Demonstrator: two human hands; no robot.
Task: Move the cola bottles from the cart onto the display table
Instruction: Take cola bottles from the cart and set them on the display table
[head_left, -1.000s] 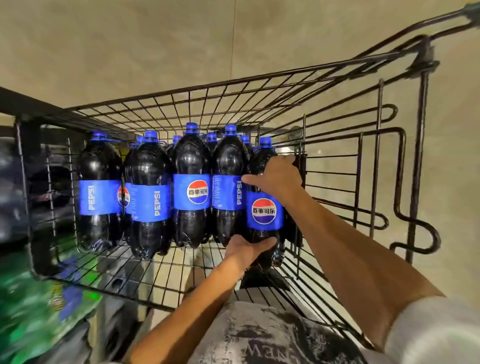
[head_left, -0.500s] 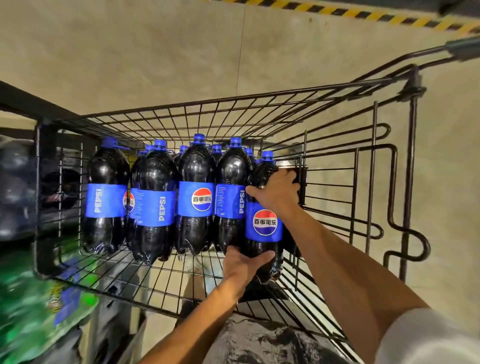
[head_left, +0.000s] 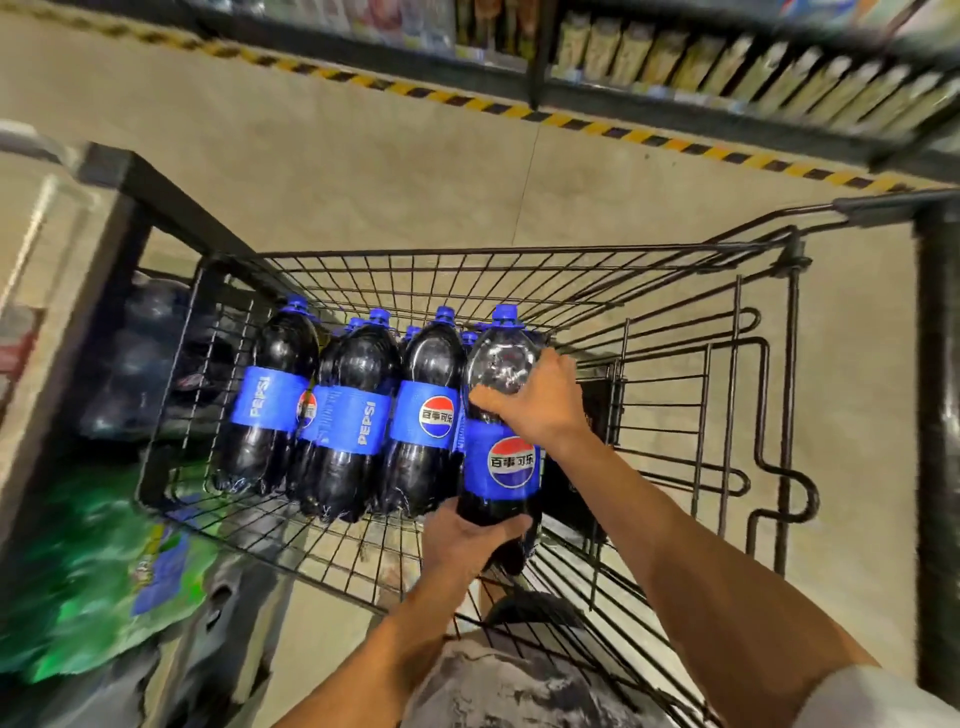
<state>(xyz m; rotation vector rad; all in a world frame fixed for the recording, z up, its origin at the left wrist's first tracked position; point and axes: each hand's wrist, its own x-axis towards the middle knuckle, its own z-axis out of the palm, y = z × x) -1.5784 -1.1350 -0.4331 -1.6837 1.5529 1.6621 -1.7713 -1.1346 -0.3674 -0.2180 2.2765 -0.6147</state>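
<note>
Cola bottle (head_left: 511, 462) higher now; right hand (head_left: 540, 402) above, left hand (head_left: 462, 540) below

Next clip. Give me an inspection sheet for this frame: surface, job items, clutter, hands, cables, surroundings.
Surface: wire cart, black mesh basket floor.
Job's things: held cola bottle, blue label, at the right end of the row; other cola bottles standing packed to its left.
Clutter: blurred green packs outside the cart, lower left.
Hands: left hand grips the held bottle's base; right hand grips its upper body.
Cables: nothing seen.
Surroundings: concrete floor, striped hazard tape, stocked shelves.
</note>
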